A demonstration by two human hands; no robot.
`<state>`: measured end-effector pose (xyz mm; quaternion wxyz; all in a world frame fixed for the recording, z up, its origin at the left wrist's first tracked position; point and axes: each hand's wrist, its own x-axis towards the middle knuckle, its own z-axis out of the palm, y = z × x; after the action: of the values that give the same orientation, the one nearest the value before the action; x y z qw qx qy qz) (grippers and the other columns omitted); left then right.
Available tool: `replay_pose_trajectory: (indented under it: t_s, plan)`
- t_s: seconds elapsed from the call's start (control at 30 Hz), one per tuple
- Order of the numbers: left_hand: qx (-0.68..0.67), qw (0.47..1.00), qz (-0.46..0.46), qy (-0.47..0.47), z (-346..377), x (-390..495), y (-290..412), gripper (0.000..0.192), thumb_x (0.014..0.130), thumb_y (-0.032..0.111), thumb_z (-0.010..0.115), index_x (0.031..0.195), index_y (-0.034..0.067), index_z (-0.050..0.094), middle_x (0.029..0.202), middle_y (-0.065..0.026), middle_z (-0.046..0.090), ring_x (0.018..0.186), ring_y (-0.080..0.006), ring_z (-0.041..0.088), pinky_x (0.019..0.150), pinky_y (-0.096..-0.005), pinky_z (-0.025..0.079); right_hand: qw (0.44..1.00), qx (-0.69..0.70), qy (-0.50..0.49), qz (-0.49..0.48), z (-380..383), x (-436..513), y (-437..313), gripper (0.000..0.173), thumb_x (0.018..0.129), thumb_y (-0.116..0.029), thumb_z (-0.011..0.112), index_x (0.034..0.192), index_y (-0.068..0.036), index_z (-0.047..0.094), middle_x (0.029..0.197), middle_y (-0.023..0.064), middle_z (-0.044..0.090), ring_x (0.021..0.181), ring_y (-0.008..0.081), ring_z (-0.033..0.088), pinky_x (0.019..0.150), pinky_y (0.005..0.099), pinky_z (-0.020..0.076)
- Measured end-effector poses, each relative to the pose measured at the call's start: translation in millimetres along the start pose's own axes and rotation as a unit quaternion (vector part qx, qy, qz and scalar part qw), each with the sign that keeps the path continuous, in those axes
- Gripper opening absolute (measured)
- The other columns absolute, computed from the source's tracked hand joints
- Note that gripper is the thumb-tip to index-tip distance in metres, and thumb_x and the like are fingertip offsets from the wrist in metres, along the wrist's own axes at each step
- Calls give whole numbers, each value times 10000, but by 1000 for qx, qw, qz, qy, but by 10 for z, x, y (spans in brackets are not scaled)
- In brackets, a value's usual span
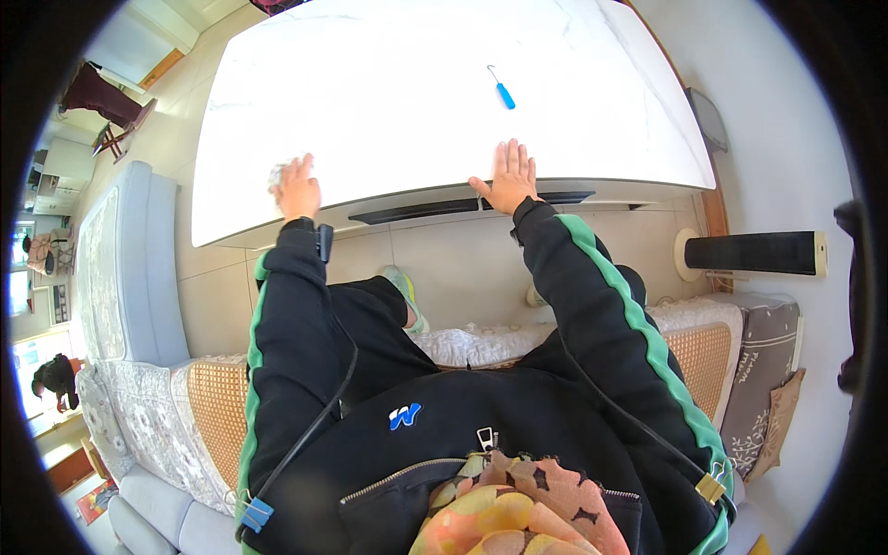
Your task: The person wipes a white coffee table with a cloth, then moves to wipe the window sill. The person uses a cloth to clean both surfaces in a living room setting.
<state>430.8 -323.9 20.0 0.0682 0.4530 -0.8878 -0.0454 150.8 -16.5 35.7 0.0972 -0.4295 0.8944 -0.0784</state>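
A white, faintly veined tabletop (388, 104) lies before me. My left hand (298, 191) is palm down near its front left edge, on a crumpled whitish cloth or tissue (277, 177) that shows beside and beyond the fingers; its exact kind is unclear. Hand and cloth are slightly blurred. My right hand (512, 177) lies flat at the front edge, thumb out and fingers a little apart, with nothing seen in it. Farther back, beyond the right fingertips, rests a hook tool with a blue handle (506, 96); its thin metal hook points away from me.
Under the tabletop's front edge is a dark slot or bar (416, 211). A black and cream tower-shaped appliance (753, 254) stands at right by the wall. A pale blue padded seat (132, 263) is at left. Farther off at upper left, a person's legs (104, 97) show.
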Motion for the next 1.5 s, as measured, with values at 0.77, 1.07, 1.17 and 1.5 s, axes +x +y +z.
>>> replay_pose_trajectory:
  t_s: [0.77,1.07,1.17,1.5]
  plan:
    - [-171,927,335,7,-33,-689,2147,521,840,75,518,1332,241,558,1415,-49,506,1370,-262,390,1138,-541,234,999,-26,-14,-32,-64,48,143,970,875,-613,545,1528,-12,152,1584,245,119,1475,403,90,1175,535,102]
    - [-812,552,1,-191,-335,-1278,2092,488,870,47,403,1345,-5,496,1363,-158,529,1288,-262,490,1077,-424,386,821,568,-30,56,-217,-942,28,656,979,-317,580,1509,-62,290,1500,96,409,1324,210,438,1082,378,335]
    - [-918,326,-93,-207,-491,-1610,2176,512,874,32,370,1377,9,464,1348,-147,537,1249,-272,517,1067,-416,408,699,694,-97,145,-344,-1355,-140,582,968,-322,600,1473,-137,377,1370,37,518,1200,168,520,973,388,439]
    - [-855,441,-56,-267,-746,-2127,2234,535,908,201,493,1410,36,410,1326,-92,542,1201,-241,531,1004,-429,428,642,761,-50,81,-534,-2087,-245,350,946,-247,644,1257,-113,557,1143,21,629,1062,155,613,830,361,562]
